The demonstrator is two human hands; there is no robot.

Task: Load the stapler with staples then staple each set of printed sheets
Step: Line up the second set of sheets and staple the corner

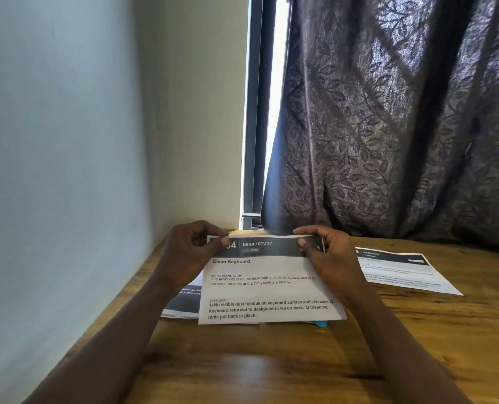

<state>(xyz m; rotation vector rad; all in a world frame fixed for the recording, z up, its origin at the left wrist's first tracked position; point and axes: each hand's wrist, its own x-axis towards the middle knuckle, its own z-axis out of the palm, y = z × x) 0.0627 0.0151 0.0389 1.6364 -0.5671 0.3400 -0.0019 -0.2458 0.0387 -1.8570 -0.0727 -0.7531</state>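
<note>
Currently: "Clean Keyboard" sheet set (pixel 267 287), light, floppy; my left hand (pixel 184 258) & right hand (pixel 330 263) pinch top corners. Blue item (pixel 319 323) beneath, poss. stapler.

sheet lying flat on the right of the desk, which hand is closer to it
Right. The right hand grips the held sheet's top corner just left of the flat sheet; the left hand is at the opposite corner.

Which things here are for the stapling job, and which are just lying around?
For the job:
- white printed sheet headed "Clean Keyboard", held at its top corners by the left hand and right hand
- white printed sheet with dark header lying flat to the right
- printed sheets partly hidden on the left

Just there:
- brown wooden table
- dark leaf-patterned curtain
- small blue thing poking out under the held sheet, cannot tell what

No stapler shows.
</note>
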